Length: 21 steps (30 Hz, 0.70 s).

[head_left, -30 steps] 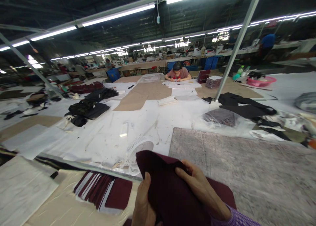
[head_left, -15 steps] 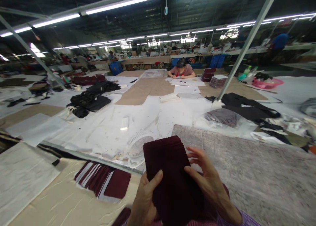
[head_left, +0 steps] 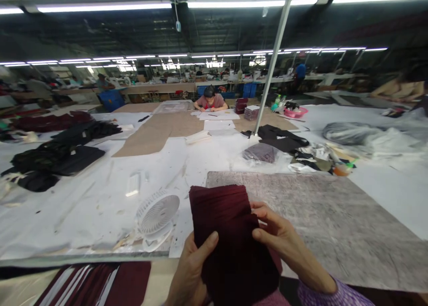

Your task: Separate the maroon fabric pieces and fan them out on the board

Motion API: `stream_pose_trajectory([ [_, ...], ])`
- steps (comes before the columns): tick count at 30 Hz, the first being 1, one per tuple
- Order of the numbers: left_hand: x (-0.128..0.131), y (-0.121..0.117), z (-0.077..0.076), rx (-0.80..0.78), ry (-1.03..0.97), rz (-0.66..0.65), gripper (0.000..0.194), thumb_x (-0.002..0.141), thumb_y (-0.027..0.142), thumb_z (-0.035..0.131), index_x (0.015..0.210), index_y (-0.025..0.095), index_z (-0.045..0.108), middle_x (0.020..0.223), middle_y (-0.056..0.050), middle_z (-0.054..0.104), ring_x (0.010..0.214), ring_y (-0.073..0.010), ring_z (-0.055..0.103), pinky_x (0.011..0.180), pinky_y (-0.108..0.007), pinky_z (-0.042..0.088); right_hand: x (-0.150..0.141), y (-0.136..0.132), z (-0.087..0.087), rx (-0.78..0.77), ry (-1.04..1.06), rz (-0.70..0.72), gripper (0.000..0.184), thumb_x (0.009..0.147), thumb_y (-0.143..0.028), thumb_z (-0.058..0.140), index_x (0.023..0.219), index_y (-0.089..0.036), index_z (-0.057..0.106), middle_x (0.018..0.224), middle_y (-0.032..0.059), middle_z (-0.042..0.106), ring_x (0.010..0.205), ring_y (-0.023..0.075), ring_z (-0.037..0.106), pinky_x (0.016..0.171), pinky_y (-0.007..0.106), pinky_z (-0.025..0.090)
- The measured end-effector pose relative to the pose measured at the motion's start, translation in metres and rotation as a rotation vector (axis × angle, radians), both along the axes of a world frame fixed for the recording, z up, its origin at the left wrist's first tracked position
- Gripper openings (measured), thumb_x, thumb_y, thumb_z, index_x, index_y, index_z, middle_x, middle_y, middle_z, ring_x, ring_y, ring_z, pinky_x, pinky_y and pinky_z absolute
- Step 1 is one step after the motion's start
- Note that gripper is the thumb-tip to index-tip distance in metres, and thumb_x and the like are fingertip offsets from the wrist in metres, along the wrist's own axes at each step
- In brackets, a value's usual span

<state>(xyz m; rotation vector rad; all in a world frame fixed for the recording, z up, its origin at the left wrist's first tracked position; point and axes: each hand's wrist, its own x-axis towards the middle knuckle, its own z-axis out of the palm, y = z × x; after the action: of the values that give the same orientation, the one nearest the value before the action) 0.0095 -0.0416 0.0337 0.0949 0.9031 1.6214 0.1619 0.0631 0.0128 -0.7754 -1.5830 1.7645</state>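
Observation:
A stack of dark maroon fabric pieces [head_left: 230, 239] is held up in front of me, its upper layers fanned into thin steps along the top edge. My left hand [head_left: 195, 263] grips the stack's left side, thumb on the front face and fingers behind. At the right edge, my right hand [head_left: 276, 232] pinches the layers between thumb and fingers; the fingertips are partly hidden behind the fabric. Below on the left, more maroon pieces with pale grey strips between them [head_left: 96, 283] lie in an overlapping row on a cream surface.
A small white fan [head_left: 158, 214] stands near the table's front edge. A grey mottled board [head_left: 321, 225] lies to the right. Beyond are a metal pole [head_left: 272, 65], dark cloth piles [head_left: 56, 159], a plastic-wrapped bundle [head_left: 261, 153] and a person [head_left: 210, 101] leaning over the table.
My view has swung to the right, so the table's things sit further left. The stack's top layers are now spread more, and my right hand has closed on its edge.

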Motion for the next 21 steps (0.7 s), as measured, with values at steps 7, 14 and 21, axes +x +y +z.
stream_pose_trajectory([
  [7,0.013,0.006,0.001,0.119,0.013,-0.078,0.065,0.071,0.014,0.069,0.131,0.021,0.045,0.102,-0.010,0.071,0.098,-0.0276,0.065,0.091,-0.040,0.048,0.017,-0.013,0.005,-0.186,-0.067,-0.016,0.022,0.071,-0.039,0.071,0.075,-0.018,0.063,0.073,-0.0002,0.061,0.071,0.0143,0.057,0.067,0.025,0.045],
  [14,0.016,0.005,-0.002,0.128,0.027,-0.122,0.060,0.062,0.012,0.075,0.119,0.015,0.057,0.100,-0.013,0.072,0.097,-0.0303,0.065,0.090,-0.042,0.049,0.023,-0.019,0.008,-0.112,-0.117,-0.054,0.026,0.073,-0.040,0.068,0.069,-0.017,0.057,0.073,0.0000,0.059,0.071,0.0138,0.055,0.067,0.025,0.044],
  [21,0.019,0.007,0.002,0.076,0.050,-0.045,0.063,0.060,0.015,0.077,0.119,0.017,0.057,0.095,-0.012,0.073,0.093,-0.0305,0.066,0.084,-0.041,0.052,0.025,-0.012,0.003,0.212,-0.187,-0.121,0.019,0.076,-0.037,0.066,0.085,-0.022,0.058,0.112,0.0063,0.054,0.100,0.0232,0.054,0.085,0.038,0.044],
])
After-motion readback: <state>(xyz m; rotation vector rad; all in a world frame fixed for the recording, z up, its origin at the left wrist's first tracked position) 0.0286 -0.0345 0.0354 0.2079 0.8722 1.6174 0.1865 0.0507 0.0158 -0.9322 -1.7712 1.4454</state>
